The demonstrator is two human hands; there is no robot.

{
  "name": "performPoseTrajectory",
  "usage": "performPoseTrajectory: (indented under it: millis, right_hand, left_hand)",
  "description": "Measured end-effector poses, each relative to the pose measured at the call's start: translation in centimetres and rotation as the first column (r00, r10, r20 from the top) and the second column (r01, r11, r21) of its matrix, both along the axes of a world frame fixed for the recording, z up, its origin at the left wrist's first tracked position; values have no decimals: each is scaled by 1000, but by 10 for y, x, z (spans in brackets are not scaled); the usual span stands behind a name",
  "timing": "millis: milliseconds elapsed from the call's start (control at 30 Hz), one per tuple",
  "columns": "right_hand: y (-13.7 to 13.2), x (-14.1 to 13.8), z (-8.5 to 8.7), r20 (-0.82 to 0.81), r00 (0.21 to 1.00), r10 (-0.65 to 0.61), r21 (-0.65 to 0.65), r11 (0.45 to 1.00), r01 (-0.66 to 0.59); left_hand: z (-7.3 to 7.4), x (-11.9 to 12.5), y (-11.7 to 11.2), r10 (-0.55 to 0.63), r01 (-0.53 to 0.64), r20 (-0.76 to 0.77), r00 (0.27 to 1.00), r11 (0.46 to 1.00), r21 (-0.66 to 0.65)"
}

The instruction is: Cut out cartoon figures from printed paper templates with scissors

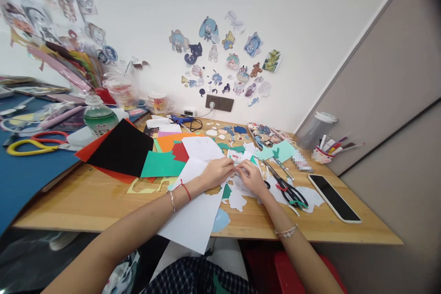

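Note:
My left hand (217,173) and my right hand (251,177) meet over the middle of the desk, fingertips pinched close together. Whatever lies between them is too small and covered to make out. Just behind the fingers is a small white piece with a red print (236,156). Under my left wrist lies a white paper sheet (193,218), which hangs over the front edge. Cut paper scraps (237,200) lie beneath and in front of the hands. Black-handled scissors (287,189) rest to the right of my right hand.
Black paper (120,150) and green paper (161,164) lie to the left, near a green bottle (99,117) and red-and-yellow scissors (37,142). A phone (334,197) and a pen cup (324,154) are at the right. A blue glue gun (182,119) sits near the wall socket (219,103).

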State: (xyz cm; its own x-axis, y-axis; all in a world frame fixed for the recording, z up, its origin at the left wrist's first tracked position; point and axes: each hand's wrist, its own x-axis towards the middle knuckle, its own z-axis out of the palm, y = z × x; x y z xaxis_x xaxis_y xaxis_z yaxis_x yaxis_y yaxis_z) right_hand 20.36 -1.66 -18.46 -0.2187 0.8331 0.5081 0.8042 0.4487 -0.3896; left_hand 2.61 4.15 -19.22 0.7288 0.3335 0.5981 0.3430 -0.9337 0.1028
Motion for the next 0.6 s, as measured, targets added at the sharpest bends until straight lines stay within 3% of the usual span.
performPoseTrajectory:
  millis: [333,600]
  right_hand:
    - [3,0,-3,-34,998,-52,-6,999,52]
    - [2,-3,0,-20,994,-105,-19,994,104]
  left_hand:
    - [5,1,1,-51,121,-265,963,959,256]
    - [8,3,2,43,40,-281,959,958,284]
